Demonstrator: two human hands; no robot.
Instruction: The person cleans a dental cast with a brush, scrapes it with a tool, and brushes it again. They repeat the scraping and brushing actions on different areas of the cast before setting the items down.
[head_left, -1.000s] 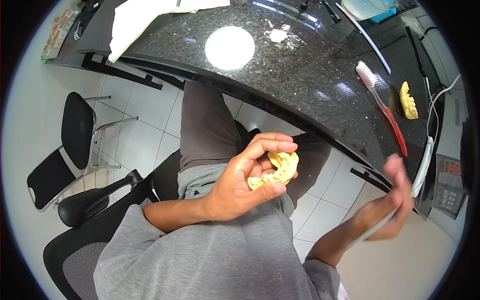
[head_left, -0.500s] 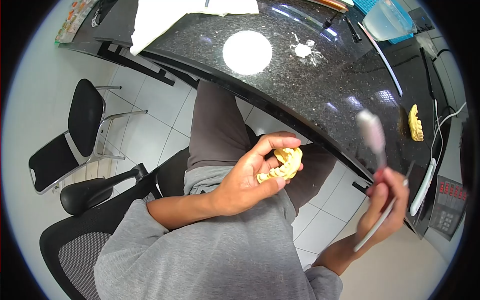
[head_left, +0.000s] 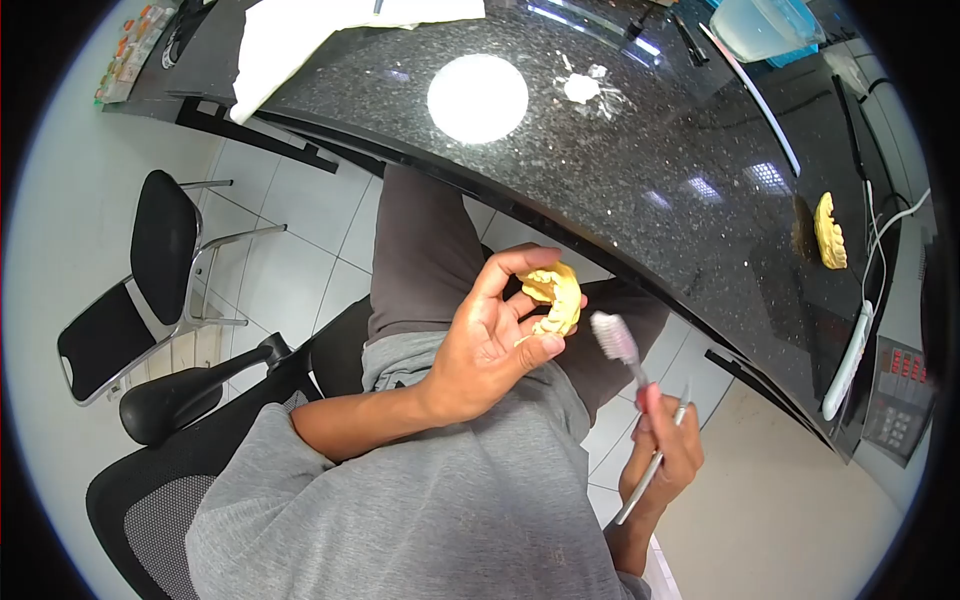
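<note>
My left hand [head_left: 485, 345] holds a yellow dental cast [head_left: 562, 300] above my lap, gripped between thumb and fingers, its curved arch facing right. A toothbrush [head_left: 617, 340] with pale bristles points up and left from my right hand [head_left: 665, 450], its head a short gap from the cast. Also tucked in that hand is a slim metal dental tool [head_left: 640, 488], slanting across the fingers. A second yellow dental cast [head_left: 829, 232] rests on the black speckled table [head_left: 600, 190] at the right.
White powder [head_left: 581, 89] and a round white disc [head_left: 478, 98] are on the table. A water tub [head_left: 765, 30] stands at the back right, near a white cable [head_left: 890, 235]. White cloth [head_left: 290, 50] hangs over the left edge. A black chair [head_left: 165, 240] stands at left.
My right hand has swung left and down, bringing the toothbrush close to the cast. My left hand has turned the cast slightly and shifted a little left. The view has moved a little.
</note>
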